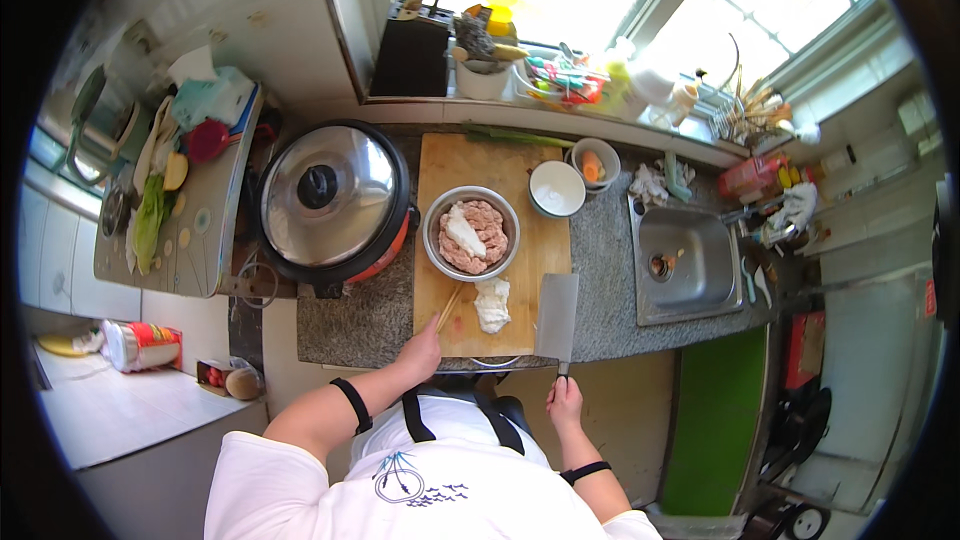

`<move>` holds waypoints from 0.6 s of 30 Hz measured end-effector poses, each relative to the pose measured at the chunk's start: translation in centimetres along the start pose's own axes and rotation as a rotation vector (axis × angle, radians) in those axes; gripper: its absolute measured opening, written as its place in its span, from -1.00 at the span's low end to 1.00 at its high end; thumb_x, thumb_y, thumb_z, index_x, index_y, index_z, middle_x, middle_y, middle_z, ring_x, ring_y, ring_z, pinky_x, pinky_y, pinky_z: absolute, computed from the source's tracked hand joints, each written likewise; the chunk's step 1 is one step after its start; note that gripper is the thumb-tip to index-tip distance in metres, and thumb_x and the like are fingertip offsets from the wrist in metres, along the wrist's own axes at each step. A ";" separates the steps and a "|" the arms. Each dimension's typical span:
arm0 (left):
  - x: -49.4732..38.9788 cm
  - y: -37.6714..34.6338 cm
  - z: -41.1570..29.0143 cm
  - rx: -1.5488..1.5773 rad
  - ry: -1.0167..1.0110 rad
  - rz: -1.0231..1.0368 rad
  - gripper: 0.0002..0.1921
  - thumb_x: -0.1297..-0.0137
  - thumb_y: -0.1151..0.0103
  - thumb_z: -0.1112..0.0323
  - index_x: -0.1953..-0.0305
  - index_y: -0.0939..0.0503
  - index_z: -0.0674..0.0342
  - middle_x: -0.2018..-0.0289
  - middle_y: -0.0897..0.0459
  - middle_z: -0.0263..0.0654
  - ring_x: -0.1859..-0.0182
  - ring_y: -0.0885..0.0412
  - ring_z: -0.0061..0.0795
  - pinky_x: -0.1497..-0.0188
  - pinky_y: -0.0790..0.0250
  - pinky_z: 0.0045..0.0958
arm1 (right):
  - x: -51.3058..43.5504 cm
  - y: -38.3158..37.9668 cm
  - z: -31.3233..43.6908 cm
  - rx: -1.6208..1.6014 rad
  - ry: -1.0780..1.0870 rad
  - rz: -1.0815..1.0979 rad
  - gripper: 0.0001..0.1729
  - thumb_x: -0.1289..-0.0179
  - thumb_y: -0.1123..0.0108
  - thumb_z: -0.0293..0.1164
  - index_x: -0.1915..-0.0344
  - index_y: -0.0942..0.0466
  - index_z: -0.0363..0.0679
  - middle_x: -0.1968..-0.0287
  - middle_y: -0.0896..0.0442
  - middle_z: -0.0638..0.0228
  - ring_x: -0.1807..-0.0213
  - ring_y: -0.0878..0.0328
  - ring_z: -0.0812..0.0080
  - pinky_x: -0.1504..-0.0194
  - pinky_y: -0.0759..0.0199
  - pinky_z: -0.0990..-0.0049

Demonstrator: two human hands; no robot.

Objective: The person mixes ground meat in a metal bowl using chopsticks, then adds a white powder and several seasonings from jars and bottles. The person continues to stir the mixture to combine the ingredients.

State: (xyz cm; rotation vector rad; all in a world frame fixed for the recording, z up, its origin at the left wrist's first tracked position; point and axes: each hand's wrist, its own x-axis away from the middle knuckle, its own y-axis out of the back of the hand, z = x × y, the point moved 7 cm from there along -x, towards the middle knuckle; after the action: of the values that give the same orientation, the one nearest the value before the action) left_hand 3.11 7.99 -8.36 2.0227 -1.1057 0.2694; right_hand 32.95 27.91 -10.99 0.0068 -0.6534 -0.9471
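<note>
My left hand grips a pair of wooden chopsticks at the near left of the wooden cutting board. Their tips reach towards a metal bowl. In that bowl lies pink minced meat, with a white paste-like lump on top. A crumpled white piece, of a material I cannot tell, rests on the board just below the bowl. By its handle, my right hand holds a cleaver, its broad blade over the board's near right corner.
An electric pan with a metal lid stands left of the board. Behind the board's right side are a white bowl and a smaller bowl with a carrot piece. Green leek leaves lie behind. A steel sink is at right.
</note>
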 end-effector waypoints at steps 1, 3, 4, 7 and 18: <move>-0.1 -0.2 -0.1 -0.013 0.023 0.009 -0.41 -0.45 0.19 0.38 -0.50 -0.10 0.16 0.16 -0.63 0.28 0.11 -0.62 0.26 0.02 -0.44 0.04 | -0.3 -0.4 -0.9 0.010 0.002 -0.014 -0.68 -0.57 0.06 -0.20 0.33 -0.42 -0.14 0.65 -0.42 0.46 0.72 -0.34 0.58 0.69 -0.23 0.53; -0.2 -0.7 -0.7 0.005 -0.024 0.011 -0.42 -0.47 0.20 0.40 -0.50 -0.11 0.16 0.11 -0.62 0.30 0.08 -0.61 0.27 -0.02 -0.44 0.02 | -0.5 -1.6 -1.5 0.118 0.102 -0.053 -0.67 -0.56 0.04 -0.20 0.34 -0.42 -0.16 0.64 -0.44 0.43 0.68 -0.39 0.54 0.65 -0.27 0.48; -0.3 -0.9 -0.8 0.022 -0.044 0.006 -0.42 -0.47 0.20 0.41 -0.50 -0.11 0.16 0.08 -0.61 0.30 0.06 -0.61 0.28 -0.04 -0.44 0.01 | -0.4 -2.8 -1.2 0.216 0.199 -0.079 -0.67 -0.55 0.02 -0.21 0.35 -0.42 -0.18 0.64 -0.45 0.41 0.66 -0.42 0.52 0.63 -0.30 0.45; -0.4 -2.1 -1.5 -0.051 -0.095 0.014 -0.38 -0.45 0.17 0.44 -0.52 -0.08 0.14 0.05 -0.61 0.29 0.05 -0.61 0.26 -0.05 -0.44 -0.01 | 0.5 -6.9 -0.7 0.360 0.315 -0.077 -0.65 -0.51 -0.02 -0.21 0.37 -0.42 -0.23 0.62 -0.48 0.36 0.58 -0.51 0.44 0.54 -0.37 0.36; 1.6 -1.1 -2.4 0.006 -0.211 0.129 -0.38 -0.46 0.16 0.45 -0.52 -0.07 0.06 -0.10 -0.55 0.25 -0.09 -0.57 0.24 -0.17 -0.41 -0.06 | 3.7 -8.7 -0.7 -0.535 -0.427 0.485 -0.66 -0.62 0.17 -0.16 0.25 -0.38 -0.14 0.64 -0.31 0.45 0.73 -0.16 0.55 0.70 -0.07 0.52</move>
State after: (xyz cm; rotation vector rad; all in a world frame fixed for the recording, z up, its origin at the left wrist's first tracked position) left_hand 5.38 9.11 -6.51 2.0230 -1.3702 0.1260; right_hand 28.31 19.66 -12.13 -0.8132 -0.7279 -0.6253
